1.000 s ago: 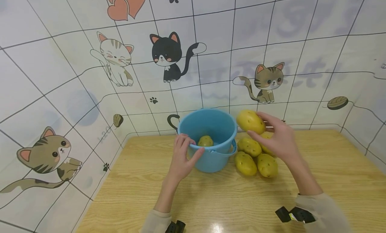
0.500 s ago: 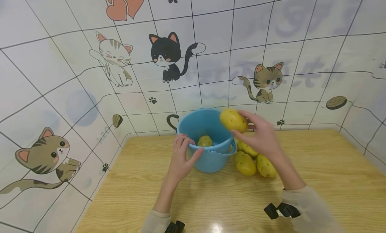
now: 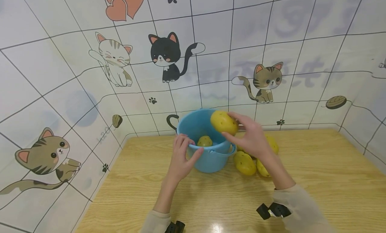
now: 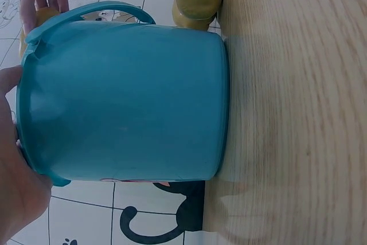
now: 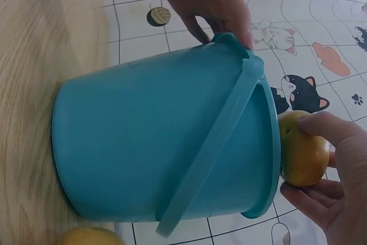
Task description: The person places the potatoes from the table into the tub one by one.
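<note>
A blue bucket (image 3: 211, 161) stands upright on the wooden table, its handle folded down on the right side. My left hand (image 3: 183, 159) grips the bucket's near left rim, fingers over the edge and thumb outside. One potato (image 3: 205, 141) lies inside the bucket. My right hand (image 3: 248, 136) holds a second yellow potato (image 3: 223, 122) between thumb and fingers, over the right part of the bucket's mouth. In the right wrist view the held potato (image 5: 304, 148) shows just past the rim.
Several more potatoes (image 3: 245, 163) lie on the table right of the bucket, partly hidden by my right arm. A wall with printed cats (image 3: 166, 57) rises behind the table (image 3: 135, 192) and along its left side.
My right hand has carried its potato leftward from above the pile to over the bucket's mouth. The left hand and the bucket have stayed in place.
</note>
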{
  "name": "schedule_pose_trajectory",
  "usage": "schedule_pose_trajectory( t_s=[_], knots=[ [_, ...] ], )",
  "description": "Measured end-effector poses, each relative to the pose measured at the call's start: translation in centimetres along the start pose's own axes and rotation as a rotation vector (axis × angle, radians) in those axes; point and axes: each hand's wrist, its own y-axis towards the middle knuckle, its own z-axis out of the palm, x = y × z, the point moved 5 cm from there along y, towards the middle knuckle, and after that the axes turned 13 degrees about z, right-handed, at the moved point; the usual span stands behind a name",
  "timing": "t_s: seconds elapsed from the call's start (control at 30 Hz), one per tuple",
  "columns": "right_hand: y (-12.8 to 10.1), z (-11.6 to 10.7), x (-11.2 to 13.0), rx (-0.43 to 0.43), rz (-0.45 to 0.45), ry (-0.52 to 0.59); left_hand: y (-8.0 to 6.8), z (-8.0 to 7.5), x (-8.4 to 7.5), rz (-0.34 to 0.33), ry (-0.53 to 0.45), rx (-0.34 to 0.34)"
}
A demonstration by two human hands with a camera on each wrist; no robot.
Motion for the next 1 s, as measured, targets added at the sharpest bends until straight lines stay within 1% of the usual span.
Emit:
schedule_pose_trajectory(
  t_s=[0.13,0.27,0.73,1.0],
  knots=[
    [-0.1,0.6,-0.2,0.036,0.036,-0.012,0.0,0.0,0.0,0.018,0.006,-0.011],
    [-0.3,0.9,-0.5,0.038,0.067,0.011,0.1,0.0,0.0,0.024,0.005,-0.009],
    [-0.7,0.6,-1.0,-0.031,0.029,0.037,0.1,0.0,0.1,0.015,-0.014,-0.007],
    [-1.3,-0.3,-1.4,-0.045,0.042,0.04,0.1,-0.1,0.1,0.003,-0.012,-0.002]
  ],
)
